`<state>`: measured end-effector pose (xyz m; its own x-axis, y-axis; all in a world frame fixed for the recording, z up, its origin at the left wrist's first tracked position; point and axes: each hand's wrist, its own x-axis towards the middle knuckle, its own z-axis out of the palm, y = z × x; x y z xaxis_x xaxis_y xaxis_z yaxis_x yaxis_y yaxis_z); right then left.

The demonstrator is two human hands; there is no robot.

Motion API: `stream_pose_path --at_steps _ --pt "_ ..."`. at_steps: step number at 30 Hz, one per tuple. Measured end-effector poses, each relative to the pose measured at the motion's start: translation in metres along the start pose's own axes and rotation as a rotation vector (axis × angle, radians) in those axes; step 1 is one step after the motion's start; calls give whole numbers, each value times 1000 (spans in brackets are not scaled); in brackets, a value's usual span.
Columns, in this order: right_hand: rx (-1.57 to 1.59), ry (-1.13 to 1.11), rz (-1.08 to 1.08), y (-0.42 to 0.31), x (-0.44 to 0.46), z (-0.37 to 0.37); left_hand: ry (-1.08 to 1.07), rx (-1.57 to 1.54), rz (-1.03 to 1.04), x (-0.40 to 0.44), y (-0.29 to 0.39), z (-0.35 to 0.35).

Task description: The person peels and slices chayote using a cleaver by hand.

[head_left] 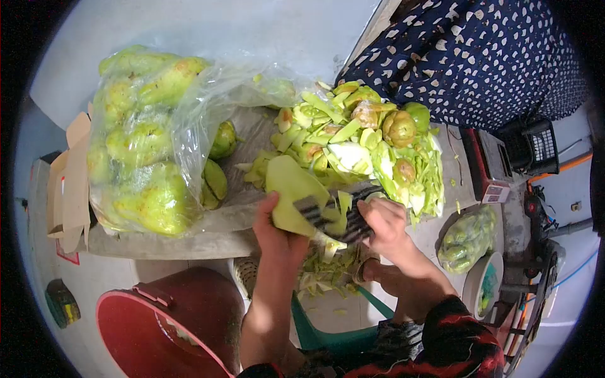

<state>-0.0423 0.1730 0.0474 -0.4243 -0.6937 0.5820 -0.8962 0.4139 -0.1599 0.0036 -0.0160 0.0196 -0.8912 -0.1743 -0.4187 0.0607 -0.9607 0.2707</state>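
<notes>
Black-and-red sleeve (pixel 460 340) cloth is seen nearest; beyond it, above the slab (pixel 183 249) edge, a pale mango (pixel 291 189) is held by the left hand (pixel 280 236), fingers partly spread around it. Peeling seems in hand, since a blurred dark tool (pixel 357 228) is gripped in curled fingers by the right hand (pixel 386 225); steadying and turning the fruit appear called for.

A plastic bag (pixel 192 135) of mangoes (pixel 161 195) lies left on the bench (pixel 157 249); peelings (pixel 432 167) heap right of it; a bucket (pixel 211 299) stands before the bench.
</notes>
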Motion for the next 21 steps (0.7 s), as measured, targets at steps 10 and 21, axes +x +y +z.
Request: stream_pose_path --at_steps 10,21 --pt "74 -53 178 8 -1 2 -253 -26 -43 1 18 -7" --pt "38 -81 243 5 -1 -8 -396 128 -125 -6 13 3"
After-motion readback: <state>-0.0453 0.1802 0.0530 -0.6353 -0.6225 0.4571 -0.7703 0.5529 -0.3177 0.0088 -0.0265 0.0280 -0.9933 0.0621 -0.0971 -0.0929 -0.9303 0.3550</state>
